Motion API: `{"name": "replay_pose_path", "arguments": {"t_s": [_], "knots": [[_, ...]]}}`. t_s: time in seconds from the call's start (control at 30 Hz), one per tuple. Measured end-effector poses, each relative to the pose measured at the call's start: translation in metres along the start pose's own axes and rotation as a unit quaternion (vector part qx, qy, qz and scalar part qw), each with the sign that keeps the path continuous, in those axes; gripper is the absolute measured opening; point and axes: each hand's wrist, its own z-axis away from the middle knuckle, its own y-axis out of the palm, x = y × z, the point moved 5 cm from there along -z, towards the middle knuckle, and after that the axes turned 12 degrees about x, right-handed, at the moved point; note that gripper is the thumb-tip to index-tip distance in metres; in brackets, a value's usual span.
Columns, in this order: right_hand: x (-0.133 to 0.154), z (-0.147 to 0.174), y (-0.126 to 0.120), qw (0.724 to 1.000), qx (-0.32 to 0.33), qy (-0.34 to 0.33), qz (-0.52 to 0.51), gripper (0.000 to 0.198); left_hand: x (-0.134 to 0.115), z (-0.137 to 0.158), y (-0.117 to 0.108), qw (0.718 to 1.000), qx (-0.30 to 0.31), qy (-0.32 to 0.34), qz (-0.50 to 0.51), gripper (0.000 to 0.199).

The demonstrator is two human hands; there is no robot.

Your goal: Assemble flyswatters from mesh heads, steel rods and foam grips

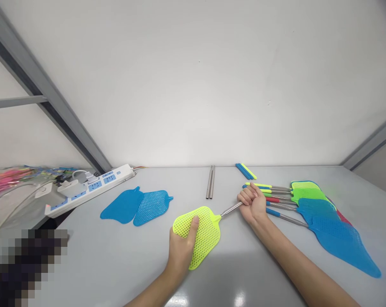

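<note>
In the head view, with the yellow swatter (208, 238) as the middle of the clock, the swatter is held just above or against the grey table (116, 268), whether touching it is hard to tell. Its neck and thin metal rod (231, 209) point to about two o'clock.

The person's left hand (182, 249) is at eight o'clock, with the thumb pressed flat on the mesh and the other fingers tucked underneath, mostly hidden, so that the head is pinched between them. The right hand (253, 202), at two o'clock, is palm up with its fingers curled together around the end of the rod, which runs out of sight there.

At twelve o'clock two loose metal tubes (208, 185) lie side by side. Between one and two, farther back, are loose blue and yellow handles (243, 171). At three o'clock a pile of swatters (333, 232) overlaps, with green, blue and red heads and their handles towards the right hand. Near ten o'clock lie two blue swatter heads (153, 207), touching or slightly overlapped. Beyond them a white power strip (95, 186) slants along the table edge with plugs in it.
</note>
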Motion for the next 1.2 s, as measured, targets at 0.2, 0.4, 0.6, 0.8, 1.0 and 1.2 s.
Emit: {"name": "replay_pose_path", "arguments": {"t_s": [0.2, 0.4, 0.6, 0.8, 1.0, 1.2], "knots": [[-0.001, 0.000, 0.000, 1.000, -0.008, -0.003, 0.001, 0.037, -0.001, -0.002, 0.000, 1.000, 0.007, -0.013, 0.025, 0.035], [0.001, 0.001, 0.000, 0.999, -0.006, -0.012, 0.034, 0.038, -0.004, -0.002, 0.000, 0.999, 0.006, -0.030, 0.041, 0.035], [0.003, 0.000, 0.001, 0.999, -0.020, -0.013, 0.041, 0.038, -0.002, -0.002, 0.004, 0.996, 0.032, -0.031, 0.072, 0.037], [0.005, -0.001, -0.001, 0.999, -0.045, -0.005, 0.019, 0.035, -0.006, -0.001, 0.008, 0.992, 0.047, -0.046, 0.110, 0.033], [0.009, -0.002, 0.000, 0.998, -0.043, -0.001, 0.035, 0.036, -0.001, -0.001, 0.012, 0.974, 0.066, -0.090, 0.195, 0.035], [0.011, -0.003, -0.001, 0.998, -0.044, 0.001, 0.036, 0.036, 0.002, -0.001, 0.015, 0.949, 0.086, -0.158, 0.259, 0.031]]}}
